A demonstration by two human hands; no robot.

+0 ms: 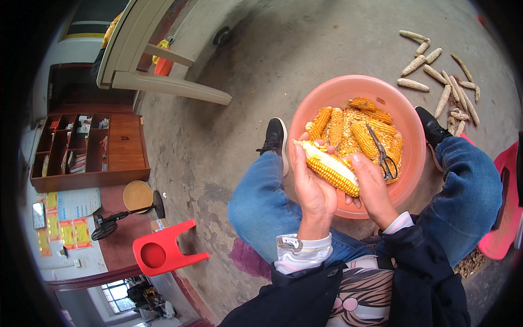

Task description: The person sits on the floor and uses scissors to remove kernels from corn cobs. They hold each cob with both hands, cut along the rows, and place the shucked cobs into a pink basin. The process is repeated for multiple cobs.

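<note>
My left hand (314, 192) grips a yellow ear of corn (333, 175) from below, near its left end. A broad strip along the cob's upper side is bare and white, with a few loose kernels on it. At the other end my right hand (369, 186) holds the same ear, its thumb pressed at the border of the kernels. Beneath both hands stands a pink plastic basin (412, 163) with loose kernels (345, 128) and several ears of corn (361, 137). Black-handled scissors (383, 153) lie on the ears at the basin's right.
Several stripped corn cobs (445, 88) are scattered on the concrete floor (265, 53) at the upper right. My knees flank the basin. A red plastic stool (153, 255) and a standing fan (122, 214) are at the left; a table leg (171, 88) juts in above. A purple mesh bag (249, 257) lies by my leg.
</note>
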